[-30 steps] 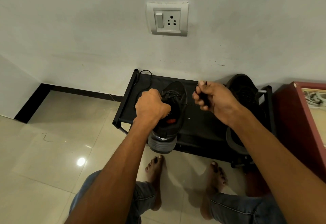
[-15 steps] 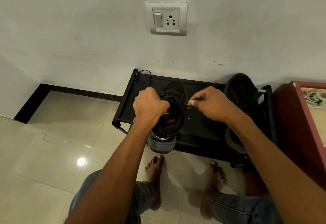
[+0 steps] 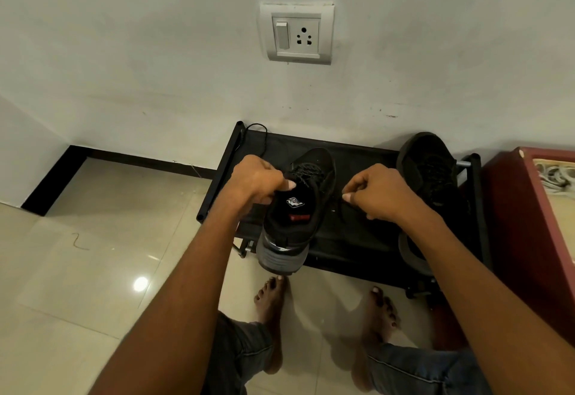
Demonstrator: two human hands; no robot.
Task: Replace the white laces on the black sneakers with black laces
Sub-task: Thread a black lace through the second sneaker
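A black rack [image 3: 357, 233] stands against the wall. One black sneaker [image 3: 298, 208] overhangs its front edge, left hand [image 3: 255, 183] gripping its collar; another sneaker [image 3: 432, 177] lies at its right end. Right hand [image 3: 379, 192] fingers pinch a black lace [image 3: 340, 208].

Location: interior of a home, at floor level against a wall. Indicators: glossy cream floor tiles [image 3: 77, 270] fill the lower left of the frame, bordered by a black skirting strip [image 3: 130, 158]. A white switch-and-socket plate [image 3: 297, 32] is set in the painted wall [image 3: 124, 52], upper centre. A low black shoe rack [image 3: 357, 239] stands against the wall at centre, with a sneaker [image 3: 427, 170] on it. A dark red cabinet [image 3: 522, 239] occupies the right edge. The person's bare feet [image 3: 270, 317] rest on the tiles.
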